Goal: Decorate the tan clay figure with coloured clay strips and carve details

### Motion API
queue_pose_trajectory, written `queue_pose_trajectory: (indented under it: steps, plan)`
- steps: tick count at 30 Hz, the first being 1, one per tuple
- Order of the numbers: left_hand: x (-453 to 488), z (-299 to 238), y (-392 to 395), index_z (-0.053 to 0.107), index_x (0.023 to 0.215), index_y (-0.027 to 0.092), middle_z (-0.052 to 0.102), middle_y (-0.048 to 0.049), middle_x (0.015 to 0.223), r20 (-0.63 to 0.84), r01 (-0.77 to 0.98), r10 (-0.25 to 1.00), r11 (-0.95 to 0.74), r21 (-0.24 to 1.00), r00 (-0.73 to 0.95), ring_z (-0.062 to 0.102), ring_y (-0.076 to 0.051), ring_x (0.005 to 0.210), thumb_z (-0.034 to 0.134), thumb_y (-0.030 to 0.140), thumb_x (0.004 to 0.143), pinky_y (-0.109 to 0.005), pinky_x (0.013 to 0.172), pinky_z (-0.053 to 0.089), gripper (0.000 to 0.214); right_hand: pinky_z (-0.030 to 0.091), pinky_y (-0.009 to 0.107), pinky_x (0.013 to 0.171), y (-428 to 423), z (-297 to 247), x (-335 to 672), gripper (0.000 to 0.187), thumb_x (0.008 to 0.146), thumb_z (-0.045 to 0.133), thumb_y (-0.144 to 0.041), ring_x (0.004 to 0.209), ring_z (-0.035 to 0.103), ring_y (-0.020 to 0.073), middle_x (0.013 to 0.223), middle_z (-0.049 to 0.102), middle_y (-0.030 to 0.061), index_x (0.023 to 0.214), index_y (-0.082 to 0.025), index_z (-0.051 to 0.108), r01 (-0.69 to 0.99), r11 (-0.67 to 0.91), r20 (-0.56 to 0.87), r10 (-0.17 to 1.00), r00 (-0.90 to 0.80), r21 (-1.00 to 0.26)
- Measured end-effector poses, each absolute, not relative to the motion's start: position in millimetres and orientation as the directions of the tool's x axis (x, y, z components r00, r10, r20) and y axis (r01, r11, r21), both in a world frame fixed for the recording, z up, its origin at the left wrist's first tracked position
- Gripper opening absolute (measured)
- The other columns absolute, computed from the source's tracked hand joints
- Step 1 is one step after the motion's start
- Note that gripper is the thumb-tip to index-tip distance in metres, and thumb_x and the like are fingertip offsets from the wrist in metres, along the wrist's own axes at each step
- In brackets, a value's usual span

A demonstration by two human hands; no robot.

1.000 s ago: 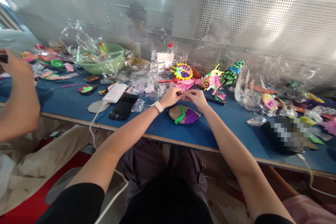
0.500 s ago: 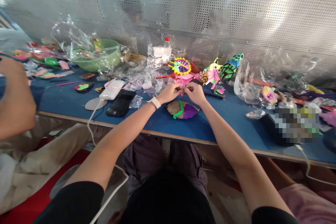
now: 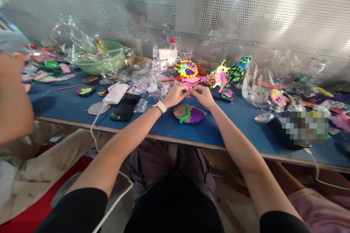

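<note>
My left hand (image 3: 176, 95) and my right hand (image 3: 202, 95) meet fingertip to fingertip above the blue table (image 3: 153, 131). Both pinch a small pink craft piece (image 3: 190, 93) between them; its shape is too small to make out. Just below the hands lies a brown oval piece (image 3: 188, 113) with green and purple parts on it. A white watch sits on my left wrist. Behind the hands stand finished colourful foam figures (image 3: 218, 75).
A black phone (image 3: 125, 106) and a white power bank (image 3: 116, 93) with a cable lie left of my hands. A green basket (image 3: 104, 58) and clear plastic bags crowd the back. Another person's arm (image 3: 12, 96) is at the far left. A perforated metal screen (image 3: 246, 18) closes the rear.
My hands have stayed pinched together over the brown piece, shifting only slightly. The other person's arm at the left has moved a little. The view has tilted a bit.
</note>
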State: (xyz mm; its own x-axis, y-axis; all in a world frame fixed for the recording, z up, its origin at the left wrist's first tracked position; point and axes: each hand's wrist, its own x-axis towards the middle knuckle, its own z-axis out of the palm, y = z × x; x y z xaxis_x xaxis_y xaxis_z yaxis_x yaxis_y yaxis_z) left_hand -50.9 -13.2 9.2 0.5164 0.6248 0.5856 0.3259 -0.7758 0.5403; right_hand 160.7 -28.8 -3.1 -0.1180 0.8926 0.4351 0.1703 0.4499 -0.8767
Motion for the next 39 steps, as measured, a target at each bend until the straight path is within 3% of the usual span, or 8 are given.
queue_pose_trajectory:
  steps: [6,12,18,26,32,39]
  plan:
    - [-48,7,-15,0.066,0.089,0.021,0.078,-0.0052,0.092,0.627,0.361,0.590,-0.808,0.467,0.509,0.073,-0.024,0.090,0.068,0.022,0.109,-0.034,0.088,0.055,0.020,0.054,0.036,0.081,-31,4,164,0.027,0.092,0.069,-0.046,0.081,0.064,0.0224,0.082,0.071,0.0041,0.075,-0.026,0.060,0.407,0.569,0.521,0.821,-0.234,-0.714]
    - [-42,1,-12,0.055,0.090,0.023,0.071,-0.0057,0.092,0.618,0.437,0.602,-0.797,0.418,0.506,0.069,-0.024,0.088,0.068,0.010,0.102,-0.035,0.085,0.054,0.021,0.042,0.032,0.070,-37,8,154,0.017,0.086,0.056,-0.028,0.067,0.050,0.0179,0.069,0.060,-0.0003,0.071,-0.027,0.048,0.513,0.589,0.550,0.798,-0.246,-0.625]
    - [-40,-1,-10,0.053,0.091,0.024,0.068,-0.0077,0.094,0.621,0.444,0.563,-0.822,0.356,0.545,0.066,-0.026,0.087,0.063,0.015,0.105,-0.039,0.082,0.052,0.020,0.039,0.032,0.069,-38,9,148,0.019,0.082,0.058,-0.023,0.066,0.048,0.0173,0.066,0.056,-0.0015,0.068,-0.027,0.046,0.537,0.588,0.570,0.791,-0.223,-0.605]
    - [-39,1,-8,0.043,0.085,0.026,0.065,-0.0062,0.090,0.619,0.399,0.554,-0.832,0.386,0.556,0.062,-0.025,0.084,0.063,0.012,0.103,-0.038,0.078,0.048,0.031,0.037,0.032,0.069,-36,13,154,0.020,0.082,0.058,-0.020,0.066,0.049,0.0172,0.065,0.055,-0.0023,0.068,-0.026,0.046,0.534,0.608,0.548,0.784,-0.290,-0.587]
    - [-47,6,-9,0.038,0.083,0.027,0.058,-0.0022,0.079,0.635,0.390,0.583,-0.812,0.434,0.507,0.058,-0.023,0.075,0.055,0.014,0.108,-0.037,0.074,0.046,0.033,0.033,0.032,0.066,-37,15,159,0.027,0.081,0.056,-0.018,0.064,0.038,0.0153,0.062,0.040,-0.0047,0.065,-0.027,0.037,0.544,0.597,0.558,0.788,-0.260,-0.590]
    - [-50,14,-11,0.049,0.089,0.025,0.067,-0.0108,0.101,0.608,0.499,0.525,-0.835,0.232,0.595,0.068,-0.030,0.100,0.056,0.011,0.103,-0.045,0.092,0.058,0.021,0.037,0.034,0.070,-37,20,164,0.032,0.081,0.060,-0.016,0.067,0.043,0.0172,0.068,0.049,-0.0014,0.066,-0.028,0.035,0.638,0.634,0.611,0.730,-0.307,-0.438]
